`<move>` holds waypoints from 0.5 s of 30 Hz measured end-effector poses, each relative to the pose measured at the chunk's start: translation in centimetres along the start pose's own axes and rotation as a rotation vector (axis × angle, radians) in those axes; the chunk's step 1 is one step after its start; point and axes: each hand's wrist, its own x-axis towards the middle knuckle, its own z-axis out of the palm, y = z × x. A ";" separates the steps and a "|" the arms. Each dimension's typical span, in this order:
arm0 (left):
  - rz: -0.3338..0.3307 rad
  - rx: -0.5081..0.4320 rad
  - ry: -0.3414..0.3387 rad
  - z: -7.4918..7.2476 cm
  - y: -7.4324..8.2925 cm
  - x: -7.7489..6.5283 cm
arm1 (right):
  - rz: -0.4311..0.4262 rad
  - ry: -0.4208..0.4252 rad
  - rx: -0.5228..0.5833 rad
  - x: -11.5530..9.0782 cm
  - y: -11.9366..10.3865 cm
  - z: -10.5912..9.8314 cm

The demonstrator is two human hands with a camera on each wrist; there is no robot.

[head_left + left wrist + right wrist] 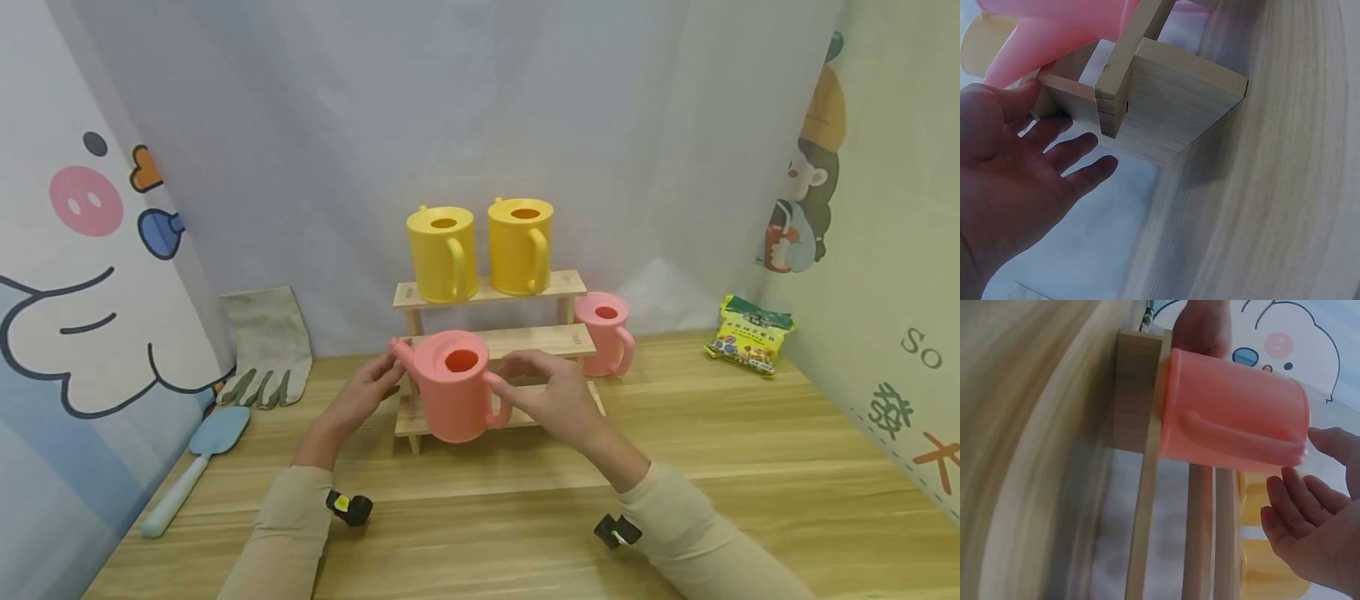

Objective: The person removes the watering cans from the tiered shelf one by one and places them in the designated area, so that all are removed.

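A wooden table (480,525) is carrying a three-tier rack (532,339); two yellow watering cans (435,267) (510,258) are standing on the rack's top tier; a pink watering can (595,354) is standing right of the rack; a packet (752,335) is resting farther right; a glove (270,342) and trowel (197,471) are resting left.

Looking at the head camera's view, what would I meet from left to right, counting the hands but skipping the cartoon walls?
Light-blue trowel, fabric glove, left hand, nearer pink watering can, right hand, rear pink can, yellow-and-green packet.
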 end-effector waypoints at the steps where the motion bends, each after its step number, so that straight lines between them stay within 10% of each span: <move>1: 0.000 0.000 -0.001 0.0 0.0 0.0 | -0.011 0.004 -0.004 0.0 0.1 0.2; 15: 0.010 -0.003 -0.006 0.1 -0.1 0.1 | 0.041 0.055 0.016 -0.6 0.9 2.3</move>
